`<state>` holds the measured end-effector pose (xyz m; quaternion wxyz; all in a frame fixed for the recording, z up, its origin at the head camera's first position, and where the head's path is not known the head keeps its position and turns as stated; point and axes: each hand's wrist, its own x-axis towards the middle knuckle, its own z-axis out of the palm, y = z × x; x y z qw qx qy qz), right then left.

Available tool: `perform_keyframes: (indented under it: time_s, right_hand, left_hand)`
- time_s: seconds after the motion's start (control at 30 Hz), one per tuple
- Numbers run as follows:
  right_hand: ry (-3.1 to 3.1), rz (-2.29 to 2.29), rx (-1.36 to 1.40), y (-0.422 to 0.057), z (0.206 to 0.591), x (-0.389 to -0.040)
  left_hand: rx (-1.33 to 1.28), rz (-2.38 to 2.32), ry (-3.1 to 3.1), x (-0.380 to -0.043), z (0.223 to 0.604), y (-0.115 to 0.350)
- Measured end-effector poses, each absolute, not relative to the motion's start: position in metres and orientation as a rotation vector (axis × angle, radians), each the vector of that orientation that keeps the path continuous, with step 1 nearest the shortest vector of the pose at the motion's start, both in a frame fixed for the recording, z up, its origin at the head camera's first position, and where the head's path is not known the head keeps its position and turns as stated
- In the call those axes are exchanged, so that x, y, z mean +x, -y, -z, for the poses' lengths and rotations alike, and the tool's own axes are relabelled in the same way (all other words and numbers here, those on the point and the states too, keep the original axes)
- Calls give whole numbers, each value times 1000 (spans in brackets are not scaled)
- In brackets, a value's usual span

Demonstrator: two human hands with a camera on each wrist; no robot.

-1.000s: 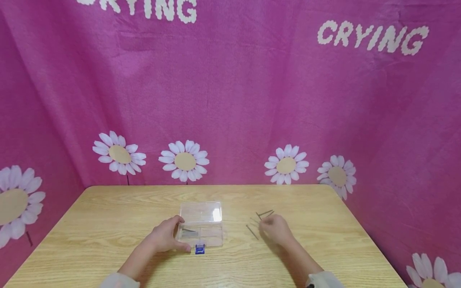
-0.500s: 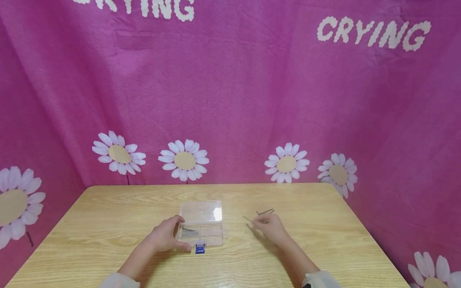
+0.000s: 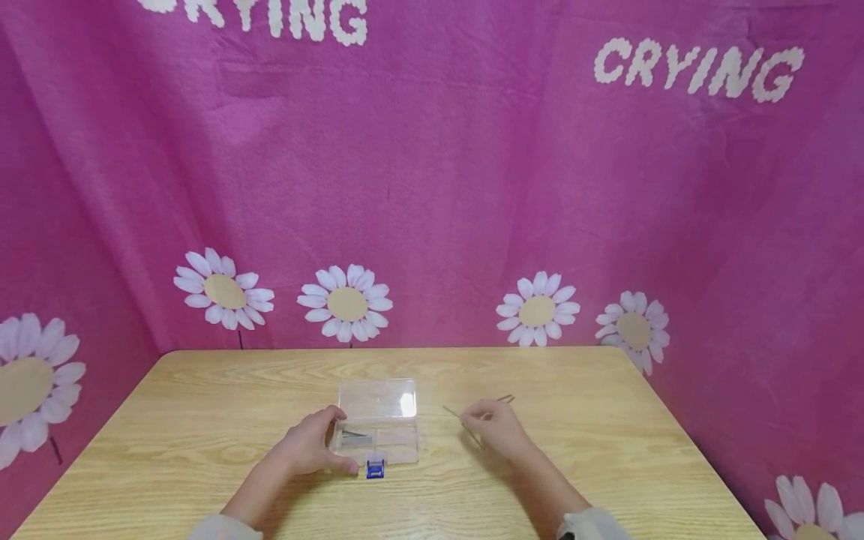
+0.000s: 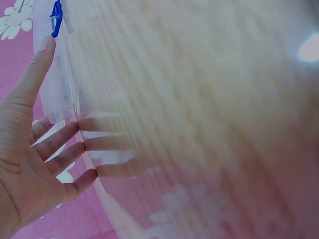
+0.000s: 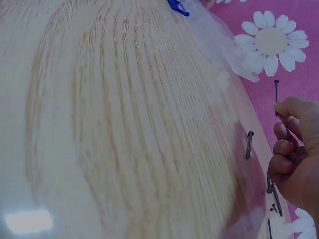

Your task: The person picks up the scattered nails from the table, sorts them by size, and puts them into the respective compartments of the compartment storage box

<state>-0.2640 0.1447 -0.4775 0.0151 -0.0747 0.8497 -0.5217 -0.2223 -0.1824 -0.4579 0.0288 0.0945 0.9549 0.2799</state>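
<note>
A transparent plastic box lies on the table with its lid raised back. Dark nails show in its left compartment. My left hand spans the box's left side, fingers extended; in the left wrist view the thumb reaches the blue latch and several fingertips rest by the table's surface. To the right of the box, my right hand pinches a thin nail between thumb and index finger, its head pointing away from the fingers. Below that hand, another nail lies on the table.
More nails lie just behind the right hand, partly hidden by it. The wooden table ends at a pink cloth with white daisies and lettering, which hangs around the back and sides.
My right hand has picked up a nail from the loose ones and moved slightly left toward the box with it. The left hand and the box stay put.
</note>
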Motion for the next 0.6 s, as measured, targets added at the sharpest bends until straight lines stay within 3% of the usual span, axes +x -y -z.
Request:
perform_keyframes:
  time_s: [0.33, 0.6]
  right_hand:
    - [-2613, 1626, -425, -137, 473, -258]
    - [-2495, 1640, -351, -123, 466, -254]
  left_hand:
    - [309, -859, -2941, -221, 457, 183]
    - [335, -878, -2952, -221, 459, 185]
